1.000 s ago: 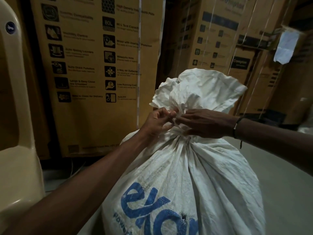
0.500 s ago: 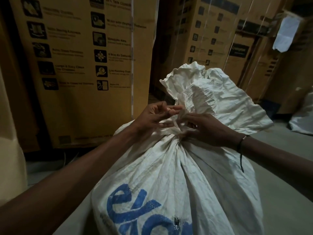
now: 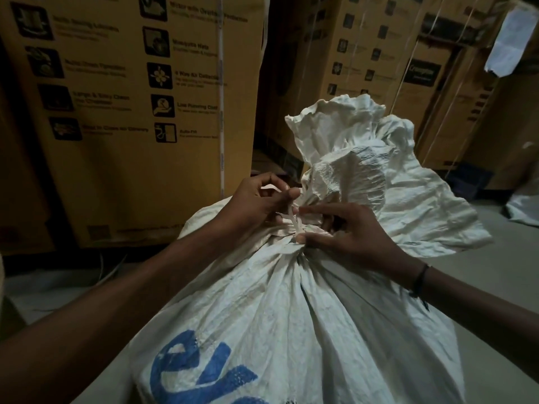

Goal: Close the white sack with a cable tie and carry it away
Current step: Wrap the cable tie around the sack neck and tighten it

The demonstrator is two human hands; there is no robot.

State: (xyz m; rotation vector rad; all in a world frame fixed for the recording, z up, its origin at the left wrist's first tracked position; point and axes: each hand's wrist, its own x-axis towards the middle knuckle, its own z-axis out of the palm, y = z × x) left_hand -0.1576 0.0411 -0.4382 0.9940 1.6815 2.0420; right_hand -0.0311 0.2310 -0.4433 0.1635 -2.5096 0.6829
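The left hand (image 3: pixel 256 208) pinches the free tail of the cable tie (image 3: pixel 293 218) between thumb and curled fingers, at about ten o'clock from the neck of the sack. The right hand (image 3: pixel 353 237) sits at three o'clock of the same spot, its thumb and fingers curled in and gripping the gathered cloth right where the tie's head appears to lie; the head itself is too small to make out. The pale strap runs up and to the left from the bunched neck into the left fingers.

The white sack (image 3: pixel 291 330) stands directly below both hands, filling the lower centre, with blue lettering near six o'clock. Its loose mouth flares out crumpled toward one o'clock above the tie. The woven cloth looks soft and slack yet bulges full, so it is probably heavy and saggy. The cinched neck just under the tie looks the best handhold, perhaps with a second hand under the body.

Cardboard cartons (image 3: pixel 131 112) stand behind, from ten to two o'clock.
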